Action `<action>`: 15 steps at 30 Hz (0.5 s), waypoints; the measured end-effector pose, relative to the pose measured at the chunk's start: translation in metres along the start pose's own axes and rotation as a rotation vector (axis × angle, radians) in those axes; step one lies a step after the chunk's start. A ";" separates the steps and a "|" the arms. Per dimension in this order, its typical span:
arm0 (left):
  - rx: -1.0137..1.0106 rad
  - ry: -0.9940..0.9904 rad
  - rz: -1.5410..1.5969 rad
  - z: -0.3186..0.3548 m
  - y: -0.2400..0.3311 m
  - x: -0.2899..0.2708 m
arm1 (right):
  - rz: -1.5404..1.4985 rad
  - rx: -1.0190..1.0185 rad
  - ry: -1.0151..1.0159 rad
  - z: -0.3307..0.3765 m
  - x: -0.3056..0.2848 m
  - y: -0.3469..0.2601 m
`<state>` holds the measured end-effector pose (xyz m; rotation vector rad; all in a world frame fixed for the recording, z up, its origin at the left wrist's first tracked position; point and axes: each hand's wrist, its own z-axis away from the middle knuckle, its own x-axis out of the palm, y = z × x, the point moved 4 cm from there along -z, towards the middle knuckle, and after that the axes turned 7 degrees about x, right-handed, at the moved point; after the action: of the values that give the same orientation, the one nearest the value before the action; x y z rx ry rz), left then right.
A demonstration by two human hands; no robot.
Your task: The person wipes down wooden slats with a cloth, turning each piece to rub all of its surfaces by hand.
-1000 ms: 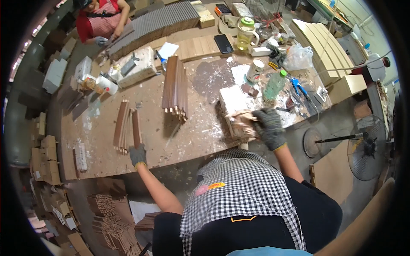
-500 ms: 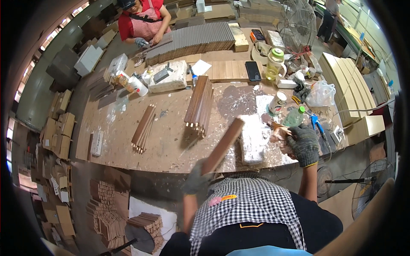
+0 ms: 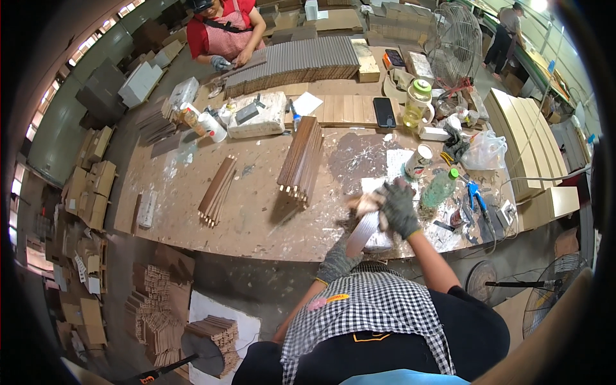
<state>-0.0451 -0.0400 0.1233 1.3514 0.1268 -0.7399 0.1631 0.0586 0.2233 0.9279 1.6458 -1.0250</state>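
My left hand (image 3: 340, 260), in a grey knit glove, grips a short wooden slat (image 3: 364, 235) near the table's front edge. The slat's upper face looks pale and glossy from here. My right hand (image 3: 400, 210), gloved in dark grey, is closed on a crumpled pinkish-tan rag (image 3: 366, 202) at the slat's far end. Motion smears the rag and some fingers. Beneath the slat lies a white-wrapped block (image 3: 380, 240), mostly covered by my hands. To the left stands a leaning stack of brown slats (image 3: 300, 154), with a smaller fanned bundle (image 3: 217, 189) beyond it.
Right of my hands are a green bottle (image 3: 440, 189), a white can (image 3: 418, 160), blue-handled pliers (image 3: 476, 196) and a plastic bag (image 3: 484, 151). A phone (image 3: 384, 112) and a jug (image 3: 417, 104) stand farther back. Across the table, a person in red (image 3: 226, 32) handles slats.
My right hand has moved left with the rag, from beside the bottle onto the slat. My left hand has shifted right and turned the slat, which is now over the white block.
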 end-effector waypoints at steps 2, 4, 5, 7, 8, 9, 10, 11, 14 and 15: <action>0.026 -0.045 0.007 -0.006 -0.013 0.008 | 0.015 -0.084 0.296 -0.019 0.003 0.052; -0.023 -0.002 0.014 -0.003 0.015 -0.005 | -0.255 0.404 -0.042 -0.028 0.038 0.129; 0.103 0.082 0.104 0.003 0.034 -0.017 | -0.115 0.476 0.001 -0.022 0.048 0.151; 0.172 -0.002 -0.005 -0.006 -0.014 -0.014 | -0.180 0.438 0.145 -0.042 0.005 0.107; 0.176 -0.010 0.000 -0.007 0.000 -0.021 | -0.211 0.391 0.220 -0.038 -0.017 0.092; -0.028 0.070 0.534 0.008 0.026 -0.035 | -0.244 0.353 0.295 -0.027 -0.033 0.077; -0.248 0.161 1.062 0.022 0.039 -0.038 | -0.155 0.271 0.290 -0.018 -0.035 0.061; -0.255 0.170 1.067 0.028 0.033 -0.036 | -0.098 0.094 0.261 -0.014 -0.057 0.018; 0.122 -0.193 -0.281 0.010 0.022 -0.033 | -0.646 0.038 -0.016 0.028 0.010 -0.049; 0.115 -0.190 -0.281 0.011 0.018 -0.037 | -0.131 -0.353 0.003 0.041 -0.005 -0.081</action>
<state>-0.0675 -0.0342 0.1591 1.3797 0.1259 -1.1219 0.1041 -0.0093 0.2364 0.5937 1.8347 -0.7819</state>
